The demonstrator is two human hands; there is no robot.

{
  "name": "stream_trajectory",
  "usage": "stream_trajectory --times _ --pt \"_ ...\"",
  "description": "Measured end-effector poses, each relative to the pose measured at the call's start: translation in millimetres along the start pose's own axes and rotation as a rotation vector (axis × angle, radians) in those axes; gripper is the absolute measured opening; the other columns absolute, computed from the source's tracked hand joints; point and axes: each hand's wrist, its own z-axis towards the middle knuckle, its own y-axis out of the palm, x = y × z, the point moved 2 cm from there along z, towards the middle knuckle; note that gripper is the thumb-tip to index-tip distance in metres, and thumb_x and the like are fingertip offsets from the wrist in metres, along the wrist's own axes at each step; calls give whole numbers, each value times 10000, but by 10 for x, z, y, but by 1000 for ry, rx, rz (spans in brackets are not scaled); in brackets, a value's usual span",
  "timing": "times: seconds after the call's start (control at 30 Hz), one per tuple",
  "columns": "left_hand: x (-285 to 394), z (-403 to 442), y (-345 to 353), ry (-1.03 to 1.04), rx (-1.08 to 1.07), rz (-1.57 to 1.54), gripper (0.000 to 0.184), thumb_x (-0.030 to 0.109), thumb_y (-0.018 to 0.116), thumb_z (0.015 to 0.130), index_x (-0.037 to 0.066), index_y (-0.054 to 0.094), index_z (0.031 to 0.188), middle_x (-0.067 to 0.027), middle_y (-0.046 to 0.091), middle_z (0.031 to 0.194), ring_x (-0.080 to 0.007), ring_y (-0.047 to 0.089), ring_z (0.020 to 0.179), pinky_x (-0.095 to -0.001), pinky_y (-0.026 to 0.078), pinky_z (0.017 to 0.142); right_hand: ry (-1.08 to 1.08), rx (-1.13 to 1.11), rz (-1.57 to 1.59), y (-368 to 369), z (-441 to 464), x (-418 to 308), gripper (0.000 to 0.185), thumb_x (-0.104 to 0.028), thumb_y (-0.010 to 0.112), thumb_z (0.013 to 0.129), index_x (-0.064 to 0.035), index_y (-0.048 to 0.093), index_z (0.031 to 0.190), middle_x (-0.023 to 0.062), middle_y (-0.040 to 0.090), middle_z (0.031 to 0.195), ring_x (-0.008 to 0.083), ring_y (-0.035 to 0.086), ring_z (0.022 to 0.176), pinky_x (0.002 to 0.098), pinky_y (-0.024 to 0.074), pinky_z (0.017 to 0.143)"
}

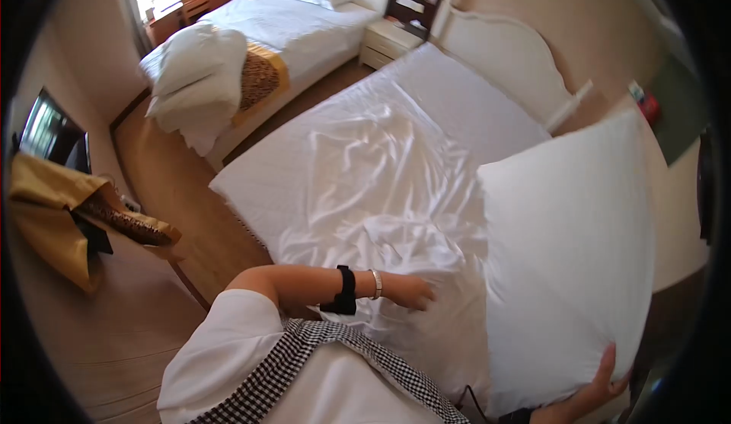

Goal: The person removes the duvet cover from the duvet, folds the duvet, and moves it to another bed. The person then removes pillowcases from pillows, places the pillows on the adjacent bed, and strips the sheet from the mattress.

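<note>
A large white pillow [569, 264] stands tilted at the right, over the near right side of the bed. My right hand [607, 378] grips its lower right edge, the thumb pressed against the front face and the other fingers partly behind it. My left hand [411, 292] reaches across my body just above the rumpled white sheet [381, 165]. Its fingers are smeared by motion, and I cannot tell whether they touch the cloth. A black band and a bracelet circle the left wrist and forearm.
A second bed [282, 32] stands beyond, with a bunched white duvet [199, 73] and a patterned runner [263, 81]. Between the headboards is a nightstand [386, 43]. Gold cloth [53, 188] hangs beside a dark screen [52, 128] at left.
</note>
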Motion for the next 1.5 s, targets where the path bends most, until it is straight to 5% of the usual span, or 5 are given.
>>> stream_trajectory --times 0.13,0.73,1.0,1.23,1.5 --pt "233 -1215 -761 -179 220 -580 619 375 550 905 28 371 1386 -173 575 1222 -258 547 1128 -345 418 969 -434 -33 217 688 -755 -826 248 -159 724 773 -12 694 971 194 657 862 310 582 627 328 511 602" --pt "-332 -5741 -1542 -425 1199 -1256 716 333 579 907 57 178 1432 -144 347 1404 -313 467 1203 -435 498 917 -171 -1257 435 5323 -4232 -2140 140 -94 675 795 17 657 878 33 625 756 109 538 670 266 441 634" --pt "-1158 -6895 -3030 -430 1491 -1038 610 332 538 931 81 239 1399 -144 415 1343 -294 523 1133 -410 589 736 -423 -1314 565 7428 -5184 -3667 292 -163 709 783 5 497 673 67 462 576 145 384 553 321 368 530" --pt "-1936 -8077 -5267 -43 1978 -970 378 276 477 970 36 427 1257 -82 567 1189 -241 571 1082 -413 543 840 -1135 -802 844 8961 -5736 -5808 346 -284 678 817 -21 612 1031 174 626 1031 342 559 987 406 443 851" --pt "-4555 -9415 -5980 -289 2131 -1127 382 315 435 980 5 460 1202 -136 561 1146 -303 568 1020 -494 523 866 -873 -1569 255 8360 -7147 -3489 340 -163 603 838 -37 557 1150 191 605 1023 364 562 952 423 462 826"
